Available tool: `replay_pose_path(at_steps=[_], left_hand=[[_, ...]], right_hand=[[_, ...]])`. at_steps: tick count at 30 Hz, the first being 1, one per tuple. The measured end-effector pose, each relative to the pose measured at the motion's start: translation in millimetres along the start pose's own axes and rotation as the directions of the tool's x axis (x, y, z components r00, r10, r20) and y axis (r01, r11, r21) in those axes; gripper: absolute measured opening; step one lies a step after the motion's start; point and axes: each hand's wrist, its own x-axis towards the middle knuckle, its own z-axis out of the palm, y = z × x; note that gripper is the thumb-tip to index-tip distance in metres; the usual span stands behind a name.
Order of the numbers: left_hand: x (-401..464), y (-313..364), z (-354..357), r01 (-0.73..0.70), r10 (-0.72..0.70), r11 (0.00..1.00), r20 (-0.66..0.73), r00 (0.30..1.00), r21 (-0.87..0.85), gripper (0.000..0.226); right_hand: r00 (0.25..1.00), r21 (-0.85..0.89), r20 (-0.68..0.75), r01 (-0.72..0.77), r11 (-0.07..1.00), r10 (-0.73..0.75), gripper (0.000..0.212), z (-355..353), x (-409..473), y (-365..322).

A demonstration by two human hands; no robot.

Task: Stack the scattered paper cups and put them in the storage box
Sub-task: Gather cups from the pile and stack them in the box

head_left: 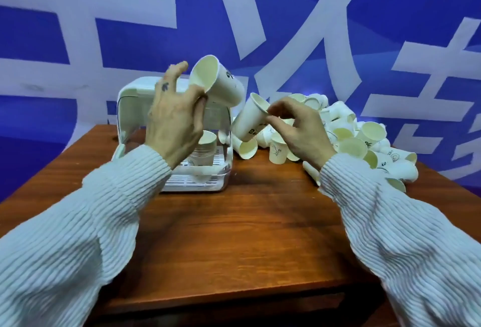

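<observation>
Above the wooden table (260,222), mid-scene, both hands are raised with a cup each. Left hand (174,123) grips a paper cup (218,84) near its rim, mouth tilted toward the camera and left, base pointing far-right. Right hand (294,128) pinches the rim of a second cup (250,121) between thumb and fingertips; that cup hangs tilted, base down-left, just below and right of the first, the two close but apart as far as the angle shows. Storage box (130,108), white with a clear front, sits far-left on the table, partly behind the left hand; a short stack of cups (205,149) stands inside on its slatted floor. Scattered cups (364,134) lie heaped far-right. Step in hand: nesting one cup into the other. Next move likely calls for lining up base with mouth, then sliding them together before adding to the box.
</observation>
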Motion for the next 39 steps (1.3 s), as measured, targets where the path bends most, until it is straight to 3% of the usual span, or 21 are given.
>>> replay_pose_path(at_steps=[7, 12, 19, 23, 29, 32, 35, 39], left_hand=[[-15, -47, -30, 0.099, -0.097, 0.993, -0.045, 0.994, 0.059, 0.018], [-26, -64, -32, 0.119, -0.121, 0.99, 0.022, 0.992, 0.078, 0.014], [-28, -72, -28, 0.133, -0.133, 0.991, 0.027, 0.991, 0.008, 0.013], [-25, -65, -19, 0.069, -0.067, 0.997, 0.07, 0.995, -0.023, 0.023], [-15, -58, 0, -0.082, 0.064, 0.994, 0.237, 0.969, 0.068, 0.033], [-11, -58, 13, -0.137, 0.09, 0.986, 0.372, 0.924, 0.1, 0.036], [-20, -59, 27, -0.183, 0.108, 0.98, 0.562, 0.82, 0.079, 0.044], [-40, -58, 37, -0.132, 0.066, 0.989, 0.597, 0.799, 0.068, 0.072]], right_hand=[[0.967, -0.117, 0.109, 0.243, 0.963, -0.23, 0.01, 61, 16, -29], [0.931, -0.194, 0.245, 0.319, 0.928, -0.269, 0.011, 84, 23, -34], [0.838, -0.169, 0.545, 0.142, 0.975, -0.027, 0.02, 103, 35, -28], [0.867, -0.13, 0.499, 0.05, 0.99, 0.022, 0.022, 107, 29, -26], [0.971, -0.117, 0.24, 0.012, 0.993, 0.017, 0.019, 98, 15, -14], [0.974, -0.134, 0.225, 0.015, 0.991, 0.015, 0.017, 92, 12, -8], [0.971, -0.156, 0.236, 0.001, 0.988, 0.036, 0.018, 86, 7, -3], [0.973, -0.181, 0.223, -0.014, 0.983, 0.055, 0.018, 77, -4, 6]])
